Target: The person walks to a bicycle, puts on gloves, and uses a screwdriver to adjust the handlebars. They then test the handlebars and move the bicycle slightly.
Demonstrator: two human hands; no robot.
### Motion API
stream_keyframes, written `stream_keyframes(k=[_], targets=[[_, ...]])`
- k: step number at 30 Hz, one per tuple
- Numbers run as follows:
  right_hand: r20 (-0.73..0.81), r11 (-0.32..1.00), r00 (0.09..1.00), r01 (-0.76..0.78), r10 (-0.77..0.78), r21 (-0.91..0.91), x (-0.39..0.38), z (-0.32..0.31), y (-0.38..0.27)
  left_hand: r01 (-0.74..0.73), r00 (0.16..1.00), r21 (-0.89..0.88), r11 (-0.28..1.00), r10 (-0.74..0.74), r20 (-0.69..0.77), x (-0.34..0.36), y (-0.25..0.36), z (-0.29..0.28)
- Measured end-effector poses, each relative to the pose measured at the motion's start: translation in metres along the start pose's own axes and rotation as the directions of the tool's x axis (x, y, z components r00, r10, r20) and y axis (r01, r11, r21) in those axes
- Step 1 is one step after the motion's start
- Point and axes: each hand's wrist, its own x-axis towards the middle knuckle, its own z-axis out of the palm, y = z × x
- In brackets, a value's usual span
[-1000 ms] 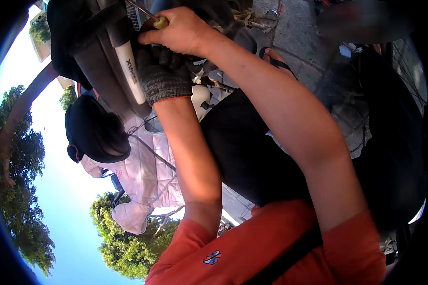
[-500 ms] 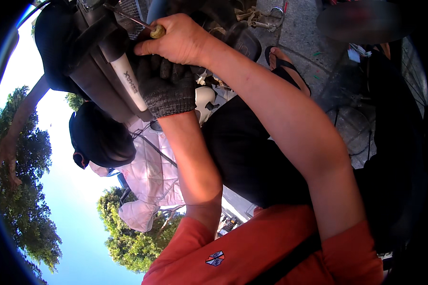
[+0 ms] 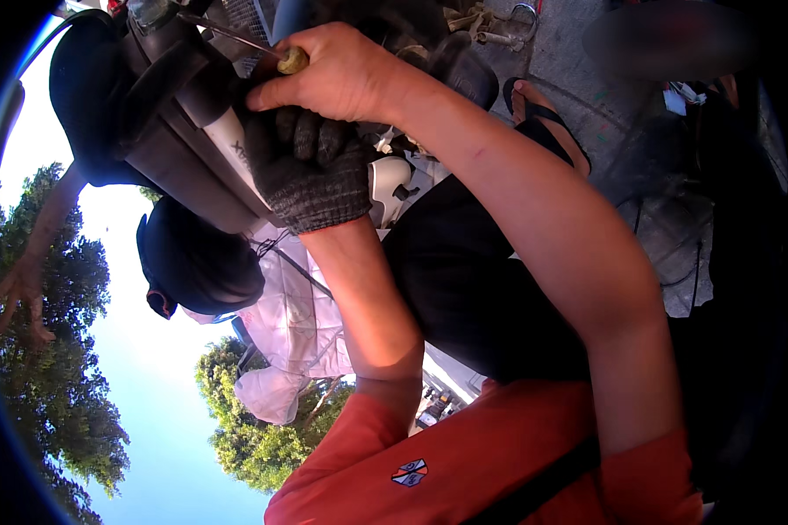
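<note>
A: At 11 o'clock, what's in hand?

B: Right hand point(image 3: 346, 74), bare, clenched on the yellowish handle of a thin-shafted tool point(image 3: 294, 60). Shaft points to 10, across dark machine parts point(image 3: 162, 96). Can't tell if the tip touches anything.

A: Left hand?

B: Left hand point(image 3: 315, 166), in a dark knit glove, just on the 6 o'clock side of the right. Fingers curled; can't tell if they grasp anything. A white tube point(image 3: 228, 144) lies just beside the glove, at 10.

A: Progress?

B: My read: mid-job. Tool held, both hands up at the machine. No finished result I can make out; the spot by the fingertips is in shadow. Can't say what's done or how much is left.

A: Containers?

B: Grey mesh point(image 3: 243, 24) at 11, maybe a basket wall. Can't see inside, so no call on contents. Pale quilted cover point(image 3: 302, 315) at 8; whatever's under it is hidden.

A: Anything else close?

B: White rounded part point(image 3: 387, 185) at 12, just past the glove's wrist. Black rounded thing point(image 3: 200, 258) at 9.
</note>
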Motion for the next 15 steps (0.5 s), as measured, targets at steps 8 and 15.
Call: stream_keyframes(k=[8, 15], targets=[[0.083, 0.993, 0.996, -0.047, 0.038, 0.112, 0.0, -0.006, 0.009, -0.07, 0.996, 0.24, 0.968, 0.082, -0.042, -0.006, -0.004, 0.005], [0.136, 0.989, 0.988, -0.087, 0.071, 0.12, 0.007, -0.009, 0.015, -0.094, 0.994, 0.195, 0.976, 0.103, -0.035, -0.003, -0.005, -0.002]])
